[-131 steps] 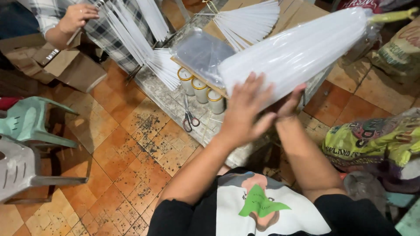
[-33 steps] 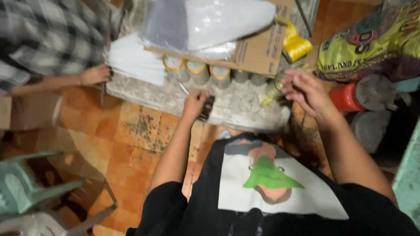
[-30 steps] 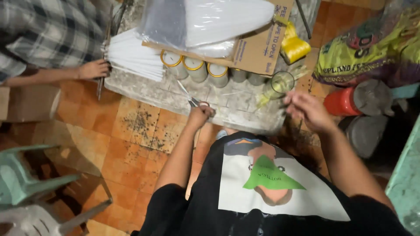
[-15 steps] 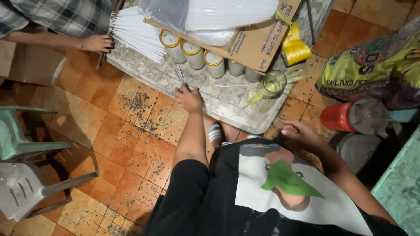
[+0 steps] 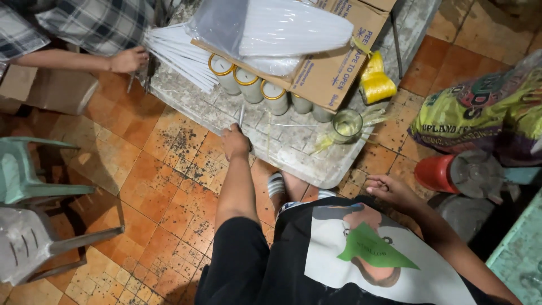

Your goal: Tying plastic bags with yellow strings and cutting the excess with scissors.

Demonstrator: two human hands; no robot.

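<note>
Grey speckled stone desk (image 5: 293, 161) sits low over the orange tiled floor (image 5: 164, 169), and my left hand (image 5: 235, 141) is on its near edge. Left arm stretched straight forward, back of the hand up, grip curled shut around the handles of thin metal scissors (image 5: 241, 117), blades pointing away toward the row of white candles in yellow-rimmed glass jars (image 5: 248, 85). Scissors lie on the desk, just in front of those jars.

Right hand (image 5: 389, 189) is pulled back close to my body, over my black printed shirt (image 5: 361, 254), elbow bent. Fingers loosely curled; can't tell whether the grip has hold of anything.

Clear glass cup (image 5: 346, 125) stands on the desk between both hands. Brown cardboard box (image 5: 333, 68) behind the jars carries a plastic-wrapped bundle of white tapers (image 5: 282, 28). Another person's hand (image 5: 130, 59), plaid sleeve, works on loose white tapers (image 5: 178, 53) at the desk's far-left end.
</note>
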